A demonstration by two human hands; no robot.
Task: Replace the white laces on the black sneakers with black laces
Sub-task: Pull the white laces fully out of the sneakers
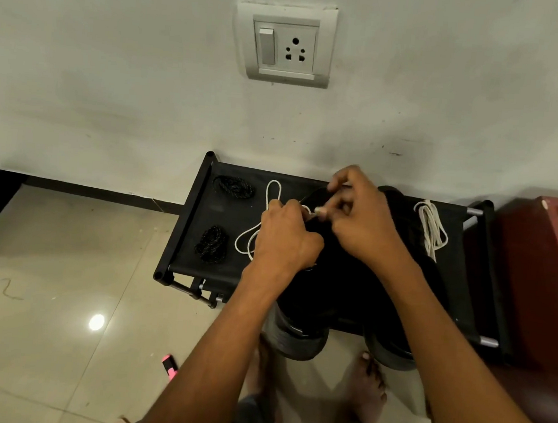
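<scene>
Two black sneakers stand on a black fabric shelf (199, 231), the left sneaker (310, 300) under my hands and the right sneaker (396, 320) beside it. My left hand (285, 238) grips a white lace (256, 233) that loops out to the left over the shelf. My right hand (361, 214) pinches the same lace's end just above the left sneaker. Two bundles of black lace lie at the shelf's left, one at the back (234, 186) and one at the front (211, 243). A folded white lace (431, 230) lies at the right.
The shelf stands against a white wall with a socket plate (284, 43). A dark red cabinet (539, 282) adjoins the shelf on the right. On the tiled floor lies a pink marker (169, 366), and bare feet (365, 385) stand below the shelf.
</scene>
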